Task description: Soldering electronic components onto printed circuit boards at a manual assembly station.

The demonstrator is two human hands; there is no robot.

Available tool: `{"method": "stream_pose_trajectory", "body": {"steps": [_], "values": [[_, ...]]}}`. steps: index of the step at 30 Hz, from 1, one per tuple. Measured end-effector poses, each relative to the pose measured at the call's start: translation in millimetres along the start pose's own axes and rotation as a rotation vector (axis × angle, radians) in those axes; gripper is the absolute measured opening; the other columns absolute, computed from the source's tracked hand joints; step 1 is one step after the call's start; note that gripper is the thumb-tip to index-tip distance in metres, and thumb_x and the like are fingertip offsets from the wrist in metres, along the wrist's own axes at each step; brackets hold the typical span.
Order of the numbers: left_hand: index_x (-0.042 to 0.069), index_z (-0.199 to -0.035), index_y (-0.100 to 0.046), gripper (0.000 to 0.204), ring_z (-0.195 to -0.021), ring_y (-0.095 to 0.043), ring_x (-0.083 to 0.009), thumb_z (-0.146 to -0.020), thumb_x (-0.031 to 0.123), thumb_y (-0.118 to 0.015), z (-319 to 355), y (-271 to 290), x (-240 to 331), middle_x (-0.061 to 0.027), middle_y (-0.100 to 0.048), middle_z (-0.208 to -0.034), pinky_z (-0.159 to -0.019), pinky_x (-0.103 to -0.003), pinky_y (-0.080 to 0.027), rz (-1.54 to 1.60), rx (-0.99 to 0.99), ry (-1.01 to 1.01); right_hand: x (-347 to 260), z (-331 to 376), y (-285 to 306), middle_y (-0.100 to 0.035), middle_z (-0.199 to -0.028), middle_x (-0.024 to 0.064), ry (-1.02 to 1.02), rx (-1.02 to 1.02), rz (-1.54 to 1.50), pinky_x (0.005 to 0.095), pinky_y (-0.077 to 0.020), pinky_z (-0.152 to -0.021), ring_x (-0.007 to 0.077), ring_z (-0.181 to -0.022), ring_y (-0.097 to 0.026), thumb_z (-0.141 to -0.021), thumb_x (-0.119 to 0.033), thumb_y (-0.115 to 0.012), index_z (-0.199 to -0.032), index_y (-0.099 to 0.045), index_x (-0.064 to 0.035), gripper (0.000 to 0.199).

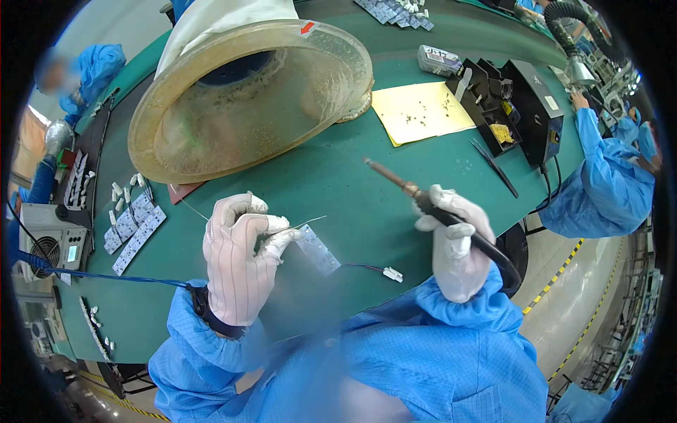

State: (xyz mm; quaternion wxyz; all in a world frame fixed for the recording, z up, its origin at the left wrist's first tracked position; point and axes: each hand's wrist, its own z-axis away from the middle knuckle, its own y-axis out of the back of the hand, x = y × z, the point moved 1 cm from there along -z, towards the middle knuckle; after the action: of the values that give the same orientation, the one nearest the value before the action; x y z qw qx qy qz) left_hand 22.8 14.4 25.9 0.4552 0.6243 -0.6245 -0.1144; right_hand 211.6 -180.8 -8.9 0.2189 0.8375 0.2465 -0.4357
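My left hand (241, 259) pinches thin silvery wire (310, 221) | right hand (460, 245) grips black-handled soldering iron (426, 203) | pale rectangular circuit board (318, 251) near front edge of green bench (479, 190) | likely soldering set-up; next calls for steady iron-to-board alignment

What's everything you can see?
Table: one, green, centre
Hood: one, yellowish, upper left
Board: one, pale, centre
Other boards: several, pale, left, top
Paper: one, yellow, upper right
Small box: one, clear, above paper
Tray: one, black, upper right
Big box: one, black, upper right
Tweezers: one, dark, right
Machine: one, grey, left
People: several, blue clothes, both sides
Soldering iron: one, black, centre right
Wire: one, silvery, centre
Left grip: one, white, holding wire
Right grip: one, white, holding iron
Sleeves: two, blue, bottom
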Motion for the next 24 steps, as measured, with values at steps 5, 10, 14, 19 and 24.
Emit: {"method": "stream_pose_trajectory", "body": {"steps": [5, 10, 14, 19, 24], "values": [[0.006, -0.086, -0.061, 0.028, -0.085, -0.058, -0.0272, -0.068, 0.009, -0.082, 1, -2, -3, -0.0106, -0.059, -0.094, -0.075, -0.037, -0.047, -0.004, -0.023, 0.005, -11, -32, 23, -0.067, -0.106, 0.0178, 0.058, 0.249, 0.167, 0.0322, -0.0515, -0.078, 0.0190, -0.082, -0.064, -0.097, -0.040, -0.055, -0.107, -0.062, 0.0035, 0.046], [0.006, -0.088, -0.060, 0.028, -0.085, -0.059, -0.0269, -0.069, 0.005, -0.080, -1, -3, -4, -0.0107, -0.060, -0.092, -0.075, -0.037, -0.047, 0.022, -0.035, 0.046, -13, -84, 38, -0.070, -0.098, 0.0137, -0.011, 0.402, 0.141, 0.0261, -0.0501, -0.068, 0.0164, -0.086, -0.065, -0.098, -0.031, -0.056, -0.101, -0.067, 0.0013, 0.034], [0.006, -0.088, -0.060, 0.028, -0.085, -0.059, -0.0268, -0.069, 0.005, -0.080, -3, -5, -5, -0.0106, -0.060, -0.092, -0.075, -0.037, -0.047, 0.023, -0.056, 0.042, 18, -104, 42, -0.070, -0.097, 0.0111, 0.045, 0.362, 0.101, 0.0215, -0.0426, -0.060, 0.0158, -0.088, -0.065, -0.097, -0.037, -0.056, -0.099, -0.068, -0.0001, 0.039], [0.008, -0.087, -0.063, 0.025, -0.087, -0.059, -0.0280, -0.068, 0.008, -0.079, -3, -8, -9, -0.0088, -0.059, -0.090, -0.073, -0.039, -0.047, 0.010, -0.095, 0.095, 26, -99, 36, -0.061, -0.078, 0.0064, -0.066, 0.297, 0.277, 0.0273, -0.0416, -0.061, 0.0125, -0.063, -0.055, -0.097, -0.037, -0.057, -0.097, -0.072, -0.0012, 0.039], [0.009, -0.086, -0.063, 0.025, -0.086, -0.059, -0.0276, -0.067, 0.009, -0.080, 0, -7, -14, -0.0078, -0.059, -0.092, -0.074, -0.039, -0.047, -0.005, -0.142, 0.114, 34, -102, 33, -0.059, -0.069, 0.0057, -0.113, 0.241, 0.295, 0.0276, -0.0409, -0.061, 0.0125, -0.063, -0.054, -0.098, -0.037, -0.057, -0.097, -0.072, -0.0019, 0.038]]}}
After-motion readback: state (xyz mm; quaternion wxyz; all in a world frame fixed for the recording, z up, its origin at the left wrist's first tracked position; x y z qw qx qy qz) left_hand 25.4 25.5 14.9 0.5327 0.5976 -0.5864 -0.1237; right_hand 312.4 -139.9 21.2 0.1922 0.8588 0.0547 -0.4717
